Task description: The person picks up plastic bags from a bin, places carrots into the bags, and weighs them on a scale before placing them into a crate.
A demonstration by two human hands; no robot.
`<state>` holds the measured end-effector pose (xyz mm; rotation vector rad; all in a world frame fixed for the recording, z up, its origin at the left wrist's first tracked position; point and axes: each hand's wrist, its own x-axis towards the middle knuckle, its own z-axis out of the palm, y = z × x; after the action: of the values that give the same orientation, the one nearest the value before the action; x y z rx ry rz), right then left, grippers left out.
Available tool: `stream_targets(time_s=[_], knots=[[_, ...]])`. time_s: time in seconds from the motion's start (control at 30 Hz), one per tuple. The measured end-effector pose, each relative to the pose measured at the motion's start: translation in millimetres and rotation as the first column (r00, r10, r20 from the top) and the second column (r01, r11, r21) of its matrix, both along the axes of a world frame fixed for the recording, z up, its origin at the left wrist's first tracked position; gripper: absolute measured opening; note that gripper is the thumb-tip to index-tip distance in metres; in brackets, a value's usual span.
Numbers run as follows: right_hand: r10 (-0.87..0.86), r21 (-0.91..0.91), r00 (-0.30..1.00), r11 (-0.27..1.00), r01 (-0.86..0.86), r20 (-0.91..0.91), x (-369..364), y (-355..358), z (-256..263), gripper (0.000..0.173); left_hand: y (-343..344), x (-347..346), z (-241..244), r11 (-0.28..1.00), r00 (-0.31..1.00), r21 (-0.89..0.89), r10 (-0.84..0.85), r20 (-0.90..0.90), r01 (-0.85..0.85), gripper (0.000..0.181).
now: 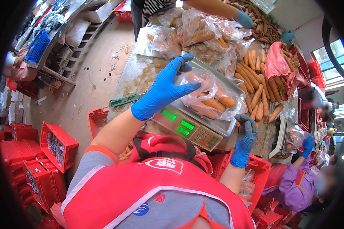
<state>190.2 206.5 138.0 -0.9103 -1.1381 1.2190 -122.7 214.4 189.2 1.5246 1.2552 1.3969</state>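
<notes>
A clear plastic bag of carrots (212, 101) lies on the steel pan of a digital scale (189, 128) with green lit displays. My left hand (172, 83), in a blue glove, is over the bag's upper left side, thumb and fingers apart, with nothing held in it. At the pan's lower right corner my right hand (245, 137), also blue-gloved, hovers beside the bag with its fingers bent; whether it touches the bag cannot be told. Loose carrots (253, 78) lie right of the scale. Several filled bags (197, 31) are heaped beyond it.
A green utility knife (126, 100) lies left of the scale. Across the table reaches another person's gloved hand (244, 19). A co-worker (295, 183) handles a bag at a second scale (281, 137) on the right. Red crates (58, 146) stand at the left, and one (261, 174) below my right hand.
</notes>
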Motion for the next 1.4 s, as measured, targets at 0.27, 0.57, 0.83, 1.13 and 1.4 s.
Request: stream_targets(time_s=[0.27, 0.57, 0.83, 1.13, 1.4], knots=[[0.209, -0.050, 0.936, 0.978, -0.204, 0.283, -31, 29, 17, 0.019, 6, 26, -16, 0.971, 0.859, 0.191, -0.026, -0.510, 0.143, 0.055], [-0.278, 0.451, 0.706, 0.890, -0.065, 0.651, -35, 52, -12, 0.025, 9, 33, -30, 0.994, 0.983, -0.032, -0.104, -0.153, 0.100, 0.030], [-0.632, 0.649, 0.442, 0.749, 0.136, 0.637, -27, 39, 2, 0.067, 9, 45, -21, 0.981, 0.855, 0.194, 0.114, -0.506, -0.016, 0.054], [-0.085, -0.346, 0.996, 0.935, 0.076, -0.011, 28, 36, -62, 0.023, 0, 30, -7, 0.912, 0.961, -0.315, -0.218, 0.168, 0.262, 0.026], [0.295, -0.297, 0.904, 0.873, -0.387, -0.309, 17, 80, 18, 0.043, 59, 73, -24, 0.887, 0.806, -0.125, -0.336, 0.487, 0.445, 0.019]])
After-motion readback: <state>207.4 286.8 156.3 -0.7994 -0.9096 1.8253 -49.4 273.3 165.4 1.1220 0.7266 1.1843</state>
